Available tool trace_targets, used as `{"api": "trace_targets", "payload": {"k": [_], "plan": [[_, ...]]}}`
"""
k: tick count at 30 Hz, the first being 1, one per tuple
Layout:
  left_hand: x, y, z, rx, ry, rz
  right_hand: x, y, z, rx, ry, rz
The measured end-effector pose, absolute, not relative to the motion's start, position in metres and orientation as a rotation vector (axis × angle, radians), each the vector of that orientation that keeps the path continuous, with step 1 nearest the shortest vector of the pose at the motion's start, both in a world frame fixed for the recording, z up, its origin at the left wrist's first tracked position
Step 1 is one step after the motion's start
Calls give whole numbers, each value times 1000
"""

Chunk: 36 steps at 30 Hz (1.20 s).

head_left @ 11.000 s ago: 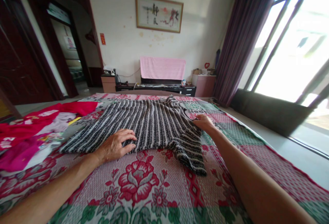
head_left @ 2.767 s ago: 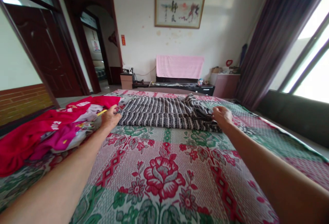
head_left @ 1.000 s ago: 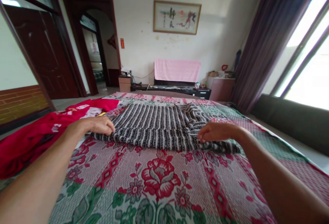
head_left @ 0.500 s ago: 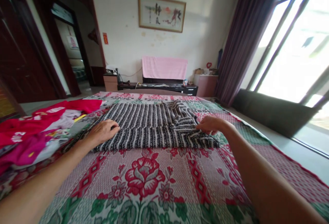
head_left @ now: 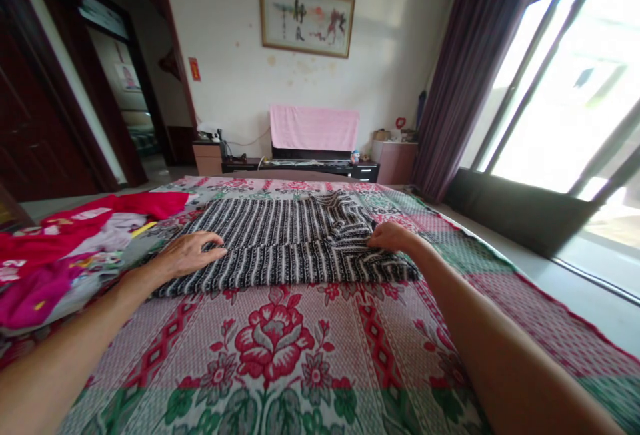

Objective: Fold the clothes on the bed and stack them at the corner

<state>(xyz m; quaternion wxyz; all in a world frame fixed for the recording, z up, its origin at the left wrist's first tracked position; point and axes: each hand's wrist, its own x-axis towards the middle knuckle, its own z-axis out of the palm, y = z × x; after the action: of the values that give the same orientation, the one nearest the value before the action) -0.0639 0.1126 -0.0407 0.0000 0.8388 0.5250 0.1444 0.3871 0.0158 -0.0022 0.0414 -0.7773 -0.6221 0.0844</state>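
Note:
A black-and-white striped knit sweater [head_left: 270,242] lies folded flat on the flowered bedspread [head_left: 280,408], with its long side toward me. Its right part is bunched, with stripes running at several angles. My left hand [head_left: 190,253] rests over the sweater's left end, thumb and forefinger apart, with no cloth visible between them. At the right end, my right hand [head_left: 393,236] has its fingers pinched together on the sweater's edge; the fingertips are partly hidden.
A heap of red, magenta and grey clothes [head_left: 75,242] lies on the left of the bedspread. Beyond the far edge stands a low black cabinet [head_left: 365,172] with a pink cloth [head_left: 315,127] above it. A window [head_left: 560,88] is on the right.
My left thumb and forefinger have parted and the hand has let go of the sweater. My right hand stays at the right end. The view has turned slightly to the right.

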Motion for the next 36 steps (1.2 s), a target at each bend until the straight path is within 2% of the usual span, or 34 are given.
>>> {"api": "trace_targets", "payload": {"k": [3,11,17,29,36], "plan": [[-63,109,-36,2636,1661,412,389,17,-2,-2282,-1856,284],[-59,109,-37,2692,1601,425,388,9,4,-2290,-1702,671],[-62,117,-43,2750,1547,436,378,10,1,-2355,-1875,335],[-64,111,-40,2692,1614,418,378,-8,-11,-2316,-1709,184],[-93,92,-42,2532,1929,465,364,-33,-37,-2244,-1612,-154]]}}
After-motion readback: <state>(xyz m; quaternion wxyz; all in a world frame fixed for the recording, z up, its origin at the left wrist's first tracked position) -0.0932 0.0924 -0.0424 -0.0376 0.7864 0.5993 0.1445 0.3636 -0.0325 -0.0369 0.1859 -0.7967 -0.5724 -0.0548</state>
